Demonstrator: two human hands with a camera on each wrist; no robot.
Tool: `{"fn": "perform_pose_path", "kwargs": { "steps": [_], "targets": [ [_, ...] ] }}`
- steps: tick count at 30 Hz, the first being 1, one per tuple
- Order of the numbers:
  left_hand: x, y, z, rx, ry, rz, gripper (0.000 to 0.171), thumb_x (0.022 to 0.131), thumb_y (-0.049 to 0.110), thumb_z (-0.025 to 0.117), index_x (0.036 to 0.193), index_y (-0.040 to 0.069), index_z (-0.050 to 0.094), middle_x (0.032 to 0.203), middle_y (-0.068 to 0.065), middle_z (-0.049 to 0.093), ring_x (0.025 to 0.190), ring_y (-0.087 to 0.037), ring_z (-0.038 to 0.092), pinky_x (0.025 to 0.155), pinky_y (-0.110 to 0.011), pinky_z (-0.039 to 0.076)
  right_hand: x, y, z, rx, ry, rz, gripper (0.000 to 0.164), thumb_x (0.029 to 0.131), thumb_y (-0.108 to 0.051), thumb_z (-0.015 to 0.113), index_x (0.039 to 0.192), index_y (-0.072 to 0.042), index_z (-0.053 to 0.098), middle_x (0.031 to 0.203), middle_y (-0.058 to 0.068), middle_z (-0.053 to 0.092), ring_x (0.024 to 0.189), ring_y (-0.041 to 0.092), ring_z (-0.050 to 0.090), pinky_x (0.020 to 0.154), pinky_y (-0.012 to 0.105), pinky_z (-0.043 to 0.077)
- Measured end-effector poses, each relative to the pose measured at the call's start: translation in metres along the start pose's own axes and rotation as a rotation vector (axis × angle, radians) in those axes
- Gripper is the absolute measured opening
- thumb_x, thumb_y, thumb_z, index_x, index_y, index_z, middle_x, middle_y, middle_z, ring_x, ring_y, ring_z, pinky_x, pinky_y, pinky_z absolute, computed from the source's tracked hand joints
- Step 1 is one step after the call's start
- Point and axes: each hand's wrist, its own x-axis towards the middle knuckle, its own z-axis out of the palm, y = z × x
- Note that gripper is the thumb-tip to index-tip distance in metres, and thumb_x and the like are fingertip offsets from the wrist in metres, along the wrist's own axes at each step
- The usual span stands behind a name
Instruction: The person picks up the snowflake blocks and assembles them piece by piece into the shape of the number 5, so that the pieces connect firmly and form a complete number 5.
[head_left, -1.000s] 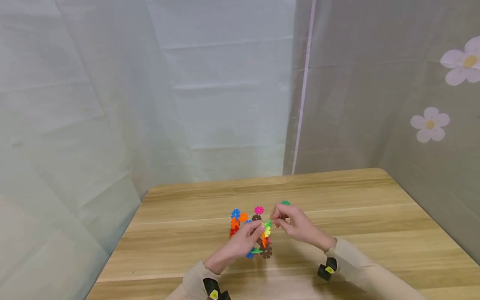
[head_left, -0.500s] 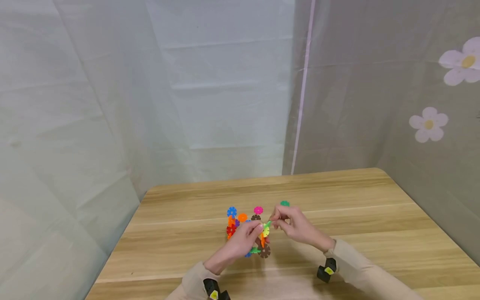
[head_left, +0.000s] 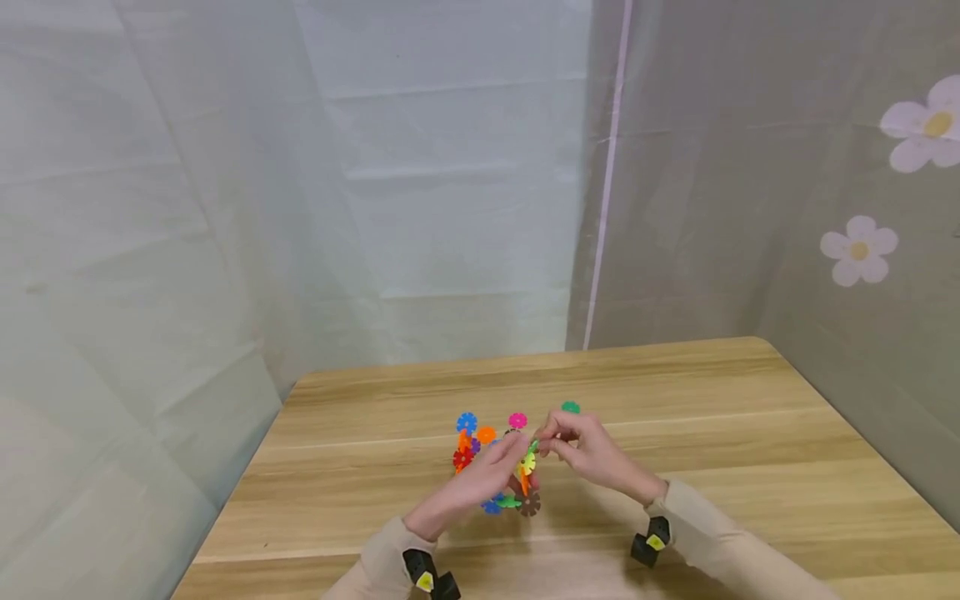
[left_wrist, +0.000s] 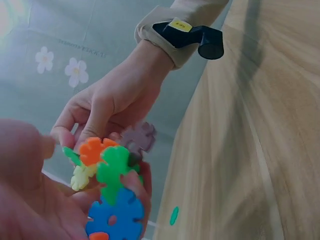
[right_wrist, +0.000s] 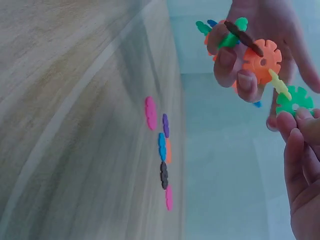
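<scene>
My left hand [head_left: 487,475] holds a chain of slotted plastic flower discs, its fingers curled round the pieces. In the left wrist view the chain shows a blue disc [left_wrist: 127,215] and a green disc [left_wrist: 112,167]. An orange disc [right_wrist: 270,52] and a yellow disc [right_wrist: 278,82] follow along it in the right wrist view. With thumb and fingertips my right hand [head_left: 588,450] pinches a bright green disc [right_wrist: 295,97] at the chain's end, touching the yellow one. A brown disc [head_left: 528,502] hangs below the left hand. My left palm hides part of the chain.
Loose discs lie on the wooden table [head_left: 712,433] beyond the hands: a pink disc [head_left: 517,421], an orange disc [head_left: 486,435] and a dark green disc [head_left: 571,407] among them. Hanging cloth [head_left: 450,208] stands behind the table's far edge.
My left thumb has straightened and lifted away from the yellow and green discs. The right hand has shifted slightly left, still pinching the green disc. The chain has moved a little left.
</scene>
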Motion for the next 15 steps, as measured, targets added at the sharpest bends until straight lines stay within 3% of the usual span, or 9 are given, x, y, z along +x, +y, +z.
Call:
{"fn": "perform_pose_path", "kwargs": {
  "steps": [8, 15],
  "targets": [
    [0.006, -0.005, -0.001, 0.046, 0.019, 0.021, 0.041, 0.101, 0.042, 0.044, 0.133, 0.018, 0.051, 0.121, -0.017, 0.060, 0.071, -0.024, 0.064, 0.073, -0.034, 0.053, -0.003, 0.004, 0.000, -0.029, -0.002, 0.036, 0.008, 0.090, -0.006, 0.065, 0.093, -0.013, 0.064, 0.087, 0.002, 0.069, 0.070, 0.013, 0.064, 0.056, 0.024, 0.053],
    [0.004, -0.011, -0.004, 0.091, 0.083, -0.021, 0.049, 0.099, 0.047, 0.047, 0.136, 0.014, 0.049, 0.080, -0.005, 0.068, 0.068, -0.019, 0.066, 0.080, -0.037, 0.053, -0.006, 0.011, -0.005, -0.041, 0.005, 0.136, 0.016, 0.091, -0.017, 0.066, 0.106, -0.011, 0.065, 0.091, 0.005, 0.067, 0.071, 0.023, 0.065, 0.057, 0.024, 0.051]
  ]
}}
